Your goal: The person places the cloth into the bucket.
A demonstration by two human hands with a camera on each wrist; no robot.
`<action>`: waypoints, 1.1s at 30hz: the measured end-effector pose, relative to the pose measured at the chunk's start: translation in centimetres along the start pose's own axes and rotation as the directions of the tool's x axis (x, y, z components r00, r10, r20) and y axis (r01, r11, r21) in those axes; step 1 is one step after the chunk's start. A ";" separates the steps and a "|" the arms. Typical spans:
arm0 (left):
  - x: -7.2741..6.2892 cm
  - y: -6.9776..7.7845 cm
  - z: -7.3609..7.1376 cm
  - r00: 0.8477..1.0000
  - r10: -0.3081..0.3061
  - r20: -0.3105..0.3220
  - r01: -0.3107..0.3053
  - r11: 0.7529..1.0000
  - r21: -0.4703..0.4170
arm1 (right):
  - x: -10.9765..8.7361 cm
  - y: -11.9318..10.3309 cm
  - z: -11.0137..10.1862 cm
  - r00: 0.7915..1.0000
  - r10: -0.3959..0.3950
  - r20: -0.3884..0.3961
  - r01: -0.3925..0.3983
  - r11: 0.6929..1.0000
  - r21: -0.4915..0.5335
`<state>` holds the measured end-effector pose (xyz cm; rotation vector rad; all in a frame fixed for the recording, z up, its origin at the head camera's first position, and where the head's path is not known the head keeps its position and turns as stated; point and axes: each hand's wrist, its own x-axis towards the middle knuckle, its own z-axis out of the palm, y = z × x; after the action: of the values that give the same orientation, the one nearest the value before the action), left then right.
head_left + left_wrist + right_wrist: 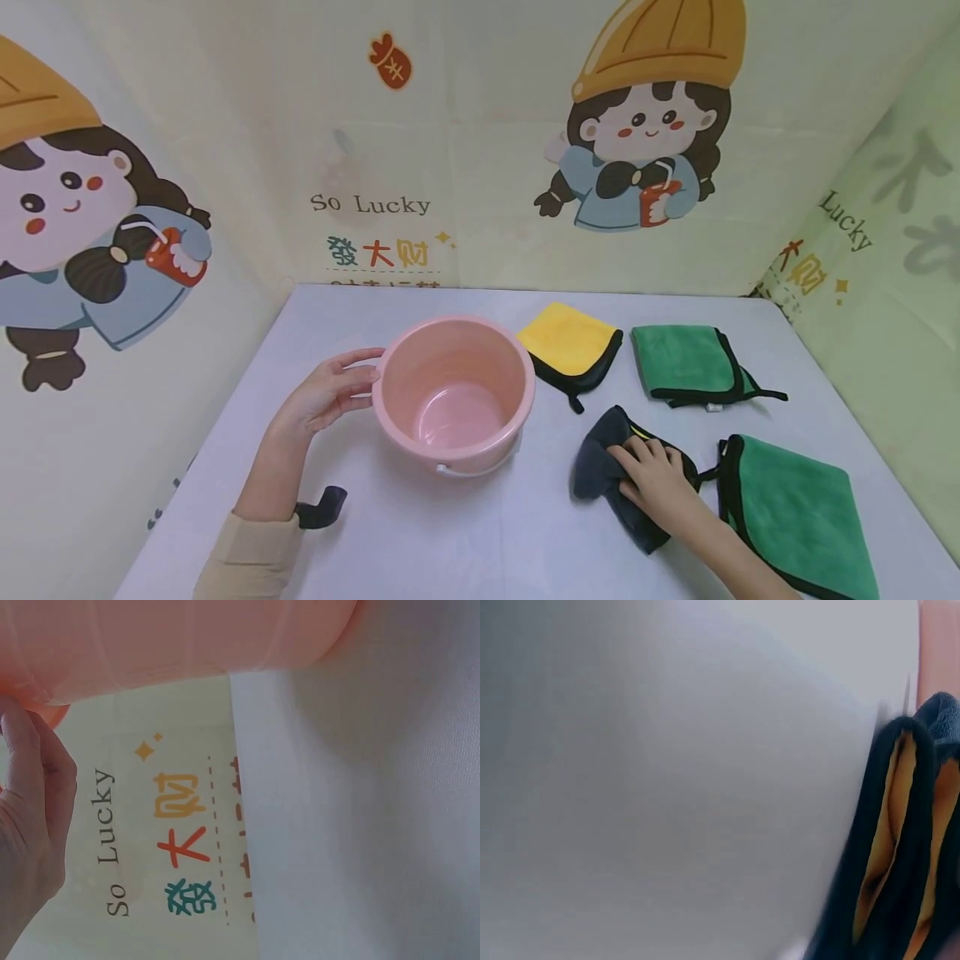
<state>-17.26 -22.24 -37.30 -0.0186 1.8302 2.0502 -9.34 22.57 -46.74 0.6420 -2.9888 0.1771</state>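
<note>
My right hand [660, 483] is gripping the dark grey cloth [596, 462], fingers bent into its bunched folds, toward the right side of the worktop [450, 542]. My left hand [333, 392] is reaching to the pink bucket [450, 350], its fingers spread loosely and touching the rim on the side facing the worktop's left edge; where the thumb is pressing I can't tell. The bucket is standing upright, nearer the left edge than the right, its handle [444, 470] hanging low on the near side. The yellow cloth [570, 337] is lying toward the far edge, one green cloth [686, 358] toward the far right corner, and a second green cloth [802, 500] along the right edge. I'm judging the grip on the dark cloth to be the weak point: its yellow-lined layers are gaping in the right wrist view, so holding only the top ones could let it unfold. Its loop [707, 475] is lying right by the second green cloth's hem, so snagging there could drag that one along. With only fingertips steadying it, the bucket could be sliding or tipping if something knocks its rim.
</note>
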 end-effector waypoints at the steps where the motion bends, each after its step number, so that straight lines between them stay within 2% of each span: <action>1: 0.0 0.0 0.0 1.000 -0.002 -0.004 0.002 1.000 0.002 | 0.1 0.1 -0.1 1.000 0.002 -0.008 -0.002 1.000 0.004; 7: 0.1 0.0 0.0 1.000 -0.010 -0.006 0.010 1.000 0.007 | 1.4 0.4 -2.1 0.997 0.008 -0.079 -0.005 0.999 0.039; 12: 0.0 0.0 -0.1 1.000 -0.014 -0.007 0.014 1.000 -0.003 | 3.3 0.2 -5.2 0.992 0.003 -0.130 0.003 0.999 0.044; 17: 0.0 0.0 -0.1 1.000 -0.017 -0.022 0.018 1.000 0.022 | 5.2 -0.3 -8.1 0.980 -0.048 -0.195 0.056 0.998 0.037; 22: 0.1 0.0 0.0 0.999 -0.021 -0.035 0.022 0.999 0.040 | 7.2 -0.9 -10.3 0.955 -0.115 -0.272 0.128 0.991 0.029; 28: 0.0 0.0 0.0 0.999 -0.019 -0.032 0.021 0.999 0.035 | 9.5 -2.8 -12.8 0.946 -0.167 -0.278 0.179 0.984 0.019; 33: -0.1 0.1 0.0 1.000 -0.011 -0.015 0.011 1.000 0.025 | 11.2 -4.9 -14.1 0.933 -0.231 -0.277 0.240 0.971 -0.002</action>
<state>-17.23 -22.25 -37.19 -0.0369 1.8597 2.0249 -16.80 15.46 -31.17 0.8915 -2.6228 0.2736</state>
